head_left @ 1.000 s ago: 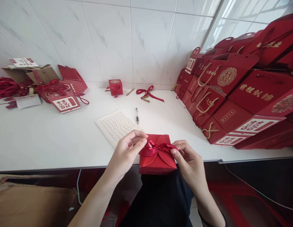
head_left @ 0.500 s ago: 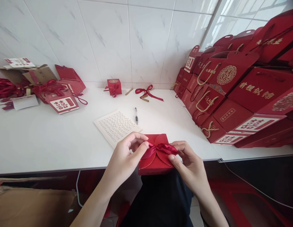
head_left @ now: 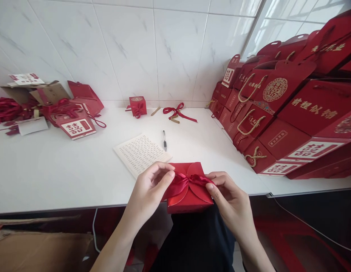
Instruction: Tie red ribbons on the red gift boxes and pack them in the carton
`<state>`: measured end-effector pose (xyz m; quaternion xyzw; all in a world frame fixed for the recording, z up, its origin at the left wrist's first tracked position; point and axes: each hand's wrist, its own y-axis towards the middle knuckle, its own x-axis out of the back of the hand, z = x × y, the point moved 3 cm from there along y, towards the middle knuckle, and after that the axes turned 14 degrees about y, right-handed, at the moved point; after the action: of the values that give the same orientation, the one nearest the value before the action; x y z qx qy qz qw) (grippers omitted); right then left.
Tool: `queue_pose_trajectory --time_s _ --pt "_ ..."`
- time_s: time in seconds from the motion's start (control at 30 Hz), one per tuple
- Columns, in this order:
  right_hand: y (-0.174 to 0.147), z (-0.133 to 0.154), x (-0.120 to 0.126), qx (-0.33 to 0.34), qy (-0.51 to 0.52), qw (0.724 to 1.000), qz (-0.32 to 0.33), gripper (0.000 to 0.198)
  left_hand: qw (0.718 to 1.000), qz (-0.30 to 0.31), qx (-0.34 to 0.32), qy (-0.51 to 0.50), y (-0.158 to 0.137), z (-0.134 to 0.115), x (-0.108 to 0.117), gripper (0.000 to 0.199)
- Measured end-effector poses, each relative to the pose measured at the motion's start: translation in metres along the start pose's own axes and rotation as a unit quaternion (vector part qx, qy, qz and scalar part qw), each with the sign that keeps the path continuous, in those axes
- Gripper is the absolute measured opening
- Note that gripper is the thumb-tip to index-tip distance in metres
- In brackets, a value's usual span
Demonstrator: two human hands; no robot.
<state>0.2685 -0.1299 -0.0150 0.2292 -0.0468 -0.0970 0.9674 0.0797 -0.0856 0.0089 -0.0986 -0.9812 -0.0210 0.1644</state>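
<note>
Box (head_left: 190, 194) seen at lower centre, over the near edge of the bench (head_left: 64, 170), dark-clothed lap (head_left: 195, 241) below; whether it is propped on bench or lap cannot be told. Its top is folded shut in overlapping curves, and a red ribbon (head_left: 179, 182) is knotted at the middle. Ribbon's left part is pinched by the left hand (head_left: 152, 187), thumb and forefinger nearly closed together; right part is pinched likewise by the right hand (head_left: 232, 194), near the box's right edge. Remaining fingers of both loosely curled. Written sheet (head_left: 141, 153) laid at centre, just beyond the left hand; pen (head_left: 164, 140) placed to its right. Small box (head_left: 138, 105), bow-tied, set by the tiled wall (head_left: 124, 49) at upper centre; loose bow (head_left: 178, 109) laid right of it, gold strip (head_left: 155, 111) between. Right side filled by a stack (head_left: 277, 117) of red boxes, some rope-handled. Heaped ribbons (head_left: 6, 109) seen at far left, cardboard (head_left: 42, 249) at lower left.
</note>
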Motion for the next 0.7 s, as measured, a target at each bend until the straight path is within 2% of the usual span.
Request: queue_pose_trajectory --time_s 0.2,0.37,0.5,0.6,0.7 --pt "0.0 0.003 0.0 0.003 -0.026 1.0 -0.005 0.014 1.0 0.004 -0.005 0.001 0.001 0.0 0.001 0.017" --pt "-0.003 0.002 0.001 0.004 -0.031 0.999 -0.012 0.015 0.998 0.021 0.012 -0.064 0.003 0.002 -0.003 0.015" --pt "-0.001 0.002 -0.001 0.035 -0.04 0.999 -0.013 0.018 0.994 0.021 0.017 -0.108 0.001 0.005 -0.006 0.014" --pt "-0.001 -0.004 -0.001 0.06 -0.038 0.997 -0.011 0.018 0.994 0.017 0.022 -0.107 -0.001 0.006 -0.006 0.014" --pt "-0.003 -0.016 0.002 0.058 -0.041 0.997 -0.013 0.02 0.993 0.02 0.031 -0.109 -0.003 0.005 -0.004 0.013"
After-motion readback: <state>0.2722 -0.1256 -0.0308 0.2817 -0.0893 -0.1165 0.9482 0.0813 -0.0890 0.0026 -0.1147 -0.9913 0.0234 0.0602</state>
